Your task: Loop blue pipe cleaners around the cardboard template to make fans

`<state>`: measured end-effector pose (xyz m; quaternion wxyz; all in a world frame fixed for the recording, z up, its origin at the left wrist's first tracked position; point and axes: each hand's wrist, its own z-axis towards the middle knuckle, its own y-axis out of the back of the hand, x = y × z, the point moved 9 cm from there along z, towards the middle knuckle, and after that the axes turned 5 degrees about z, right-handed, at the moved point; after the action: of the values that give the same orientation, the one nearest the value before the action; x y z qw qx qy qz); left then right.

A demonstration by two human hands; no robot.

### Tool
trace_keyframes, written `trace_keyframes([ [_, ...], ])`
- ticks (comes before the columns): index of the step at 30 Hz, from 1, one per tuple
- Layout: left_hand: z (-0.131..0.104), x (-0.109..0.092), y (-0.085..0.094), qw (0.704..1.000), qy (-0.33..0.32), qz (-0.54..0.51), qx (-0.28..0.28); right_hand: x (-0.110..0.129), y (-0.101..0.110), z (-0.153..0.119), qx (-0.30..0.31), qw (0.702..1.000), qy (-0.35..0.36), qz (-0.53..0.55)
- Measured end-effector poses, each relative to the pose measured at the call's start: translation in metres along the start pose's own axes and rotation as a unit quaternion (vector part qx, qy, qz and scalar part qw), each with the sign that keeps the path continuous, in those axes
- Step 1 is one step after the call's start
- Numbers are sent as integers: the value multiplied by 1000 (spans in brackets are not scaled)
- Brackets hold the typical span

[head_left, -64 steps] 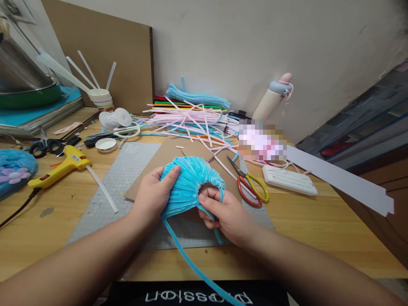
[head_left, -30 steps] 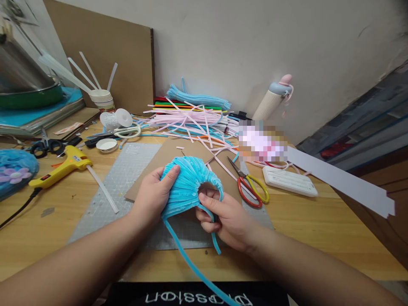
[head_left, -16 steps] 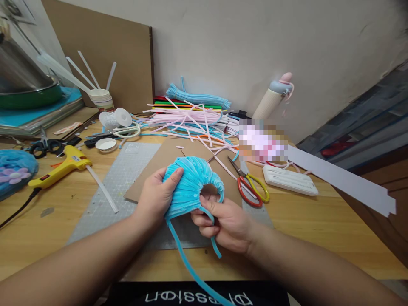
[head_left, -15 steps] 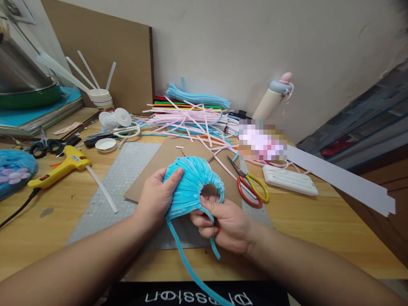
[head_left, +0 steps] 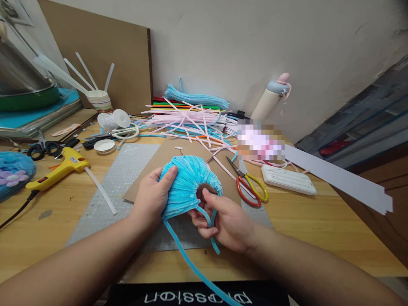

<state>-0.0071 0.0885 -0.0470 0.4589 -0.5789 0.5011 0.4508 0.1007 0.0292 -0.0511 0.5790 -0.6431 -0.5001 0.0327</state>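
Observation:
A ring wrapped in bright blue pipe cleaners is held up over the cardboard sheet, its round hole facing right. Wrapped around its left side is my left hand, thumb lying on the front. My right hand is at the lower right of the hole, fingers curled around loose blue pipe cleaner ends, with the thumb raised at the hole. One long blue pipe cleaner hangs from the ring's lower left down toward my dark clothing. The fingertips behind the ring are hidden.
Red-and-yellow-handled scissors and a white power strip lie to the right. A yellow glue gun rests at left, by a grey cutting mat. Behind are piled pipe cleaners and a bottle.
My right thumb has lifted from its pinch on the strand at the hole's edge, and the loose strands sit more openly. The ring stays in my left hand; the view shifts slightly.

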Motion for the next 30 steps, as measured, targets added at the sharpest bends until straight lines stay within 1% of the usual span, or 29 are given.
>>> trace_keyframes([
  [2,0,0,4,1000,-5,9,-15,5,5,0,-18,998,29,-51],
  [5,2,0,12,998,-18,32,-54,19,17,-3,-78,985,101,-114],
  [7,4,2,11,997,-24,48,-51,23,24,-4,-111,982,106,-111],
  [9,6,3,9,996,-29,68,-41,23,27,-4,-120,984,88,-94],
  [10,6,0,10,994,-43,84,-51,25,27,-4,-120,985,84,-88],
  [11,5,-8,15,988,-73,109,-76,27,27,-4,-119,985,84,-86],
  [12,1,-20,19,977,-122,142,-105,29,26,-5,-118,986,85,-86],
  [13,-5,-36,21,958,-182,181,-124,30,25,-5,-115,986,82,-88],
  [14,-13,-54,17,933,-254,225,-122,29,24,-4,-110,987,73,-92],
  [15,-21,-67,4,907,-316,269,-66,28,22,-4,-100,988,62,-98],
  [16,-29,-74,-14,880,-356,312,25,25,19,-3,-86,989,52,-105],
  [17,-37,-74,-30,852,-374,348,114,23,16,-1,-69,990,46,-114],
  [18,-44,-72,-41,825,-377,383,177,22,12,0,-50,990,46,-124],
  [19,-50,-68,-49,801,-375,410,222,21,9,1,-32,989,51,-134],
  [20,-54,-64,-55,783,-372,428,254,21,6,1,-16,988,57,-143],
  [22,-57,-58,-60,766,-367,449,278,20,3,2,7,985,59,-162],
  [24,-54,-53,-61,766,-363,455,272,18,2,1,15,982,38,-183],
  [25,-51,-52,-60,769,-361,458,263,18,3,0,9,980,29,-196],
  [27,-46,-50,-57,772,-361,464,242,23,7,-3,-26,971,27,-237],
  [30,-41,-49,-53,772,-368,467,225,39,14,-9,-92,935,61,-338],
])
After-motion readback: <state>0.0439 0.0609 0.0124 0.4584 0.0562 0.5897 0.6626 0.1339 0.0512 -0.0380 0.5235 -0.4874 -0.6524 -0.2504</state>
